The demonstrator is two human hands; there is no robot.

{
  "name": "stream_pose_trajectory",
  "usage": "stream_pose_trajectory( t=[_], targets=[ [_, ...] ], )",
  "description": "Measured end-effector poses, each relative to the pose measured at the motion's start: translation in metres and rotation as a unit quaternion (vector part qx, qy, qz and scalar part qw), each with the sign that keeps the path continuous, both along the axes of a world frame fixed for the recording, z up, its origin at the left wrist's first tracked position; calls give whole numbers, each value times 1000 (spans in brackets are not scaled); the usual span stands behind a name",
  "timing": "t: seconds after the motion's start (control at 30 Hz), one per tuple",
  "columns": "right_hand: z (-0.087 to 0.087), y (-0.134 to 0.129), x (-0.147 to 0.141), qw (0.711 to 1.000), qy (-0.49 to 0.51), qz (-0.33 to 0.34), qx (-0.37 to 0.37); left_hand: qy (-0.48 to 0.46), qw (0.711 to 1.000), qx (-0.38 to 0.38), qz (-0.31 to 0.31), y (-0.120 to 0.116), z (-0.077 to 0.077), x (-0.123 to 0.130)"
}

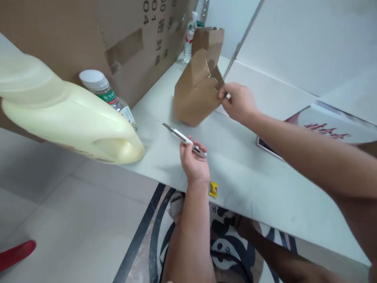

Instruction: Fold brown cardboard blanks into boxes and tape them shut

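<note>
My left hand (pixel 194 163) is closed around a white utility knife (pixel 180 135), its blade extended and pointing up and to the left. The knife is held above the pale tabletop, apart from the box. With thumb and fingers, my right hand (pixel 240 103) pinches the right edge of a small brown cardboard box (pixel 196 96). The box stands on the table with its top flaps raised, and its inside is mostly hidden. Just below and right of my left wrist lies a small yellow wrapped candy (pixel 213 189), near the table's front edge.
A large pale yellow bottle (pixel 97 122) looms at left, before a clear bottle with a white cap (pixel 94 78). Behind them rises a big carton (pixel 123 43). A water bottle (pixel 188 39) stands behind the small box. A printed white-and-red package (pixel 326 127) lies at right.
</note>
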State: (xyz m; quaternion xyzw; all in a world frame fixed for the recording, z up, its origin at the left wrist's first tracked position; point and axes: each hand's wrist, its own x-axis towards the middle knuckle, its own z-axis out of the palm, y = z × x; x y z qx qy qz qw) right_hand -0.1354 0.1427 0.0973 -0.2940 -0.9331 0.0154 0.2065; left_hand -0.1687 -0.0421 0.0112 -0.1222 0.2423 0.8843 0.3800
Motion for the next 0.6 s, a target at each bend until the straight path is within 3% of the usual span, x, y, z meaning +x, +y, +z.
stream_pose_trajectory(
  t=[0.17,0.23,0.3,0.43,0.6],
  targets=[
    [-2,-69,172,992,90,-74,45,144,985,-57,82,-2,-2,6],
    [-13,-94,233,980,164,-83,76,180,979,-63,67,6,-3,16],
    [-31,-115,281,963,234,-111,74,218,974,-61,7,14,-1,33],
    [-73,-141,336,936,310,-166,-3,333,933,-61,-122,29,6,77],
    [-108,-140,355,893,401,-179,-97,436,887,1,-151,40,5,118]
  ],
)
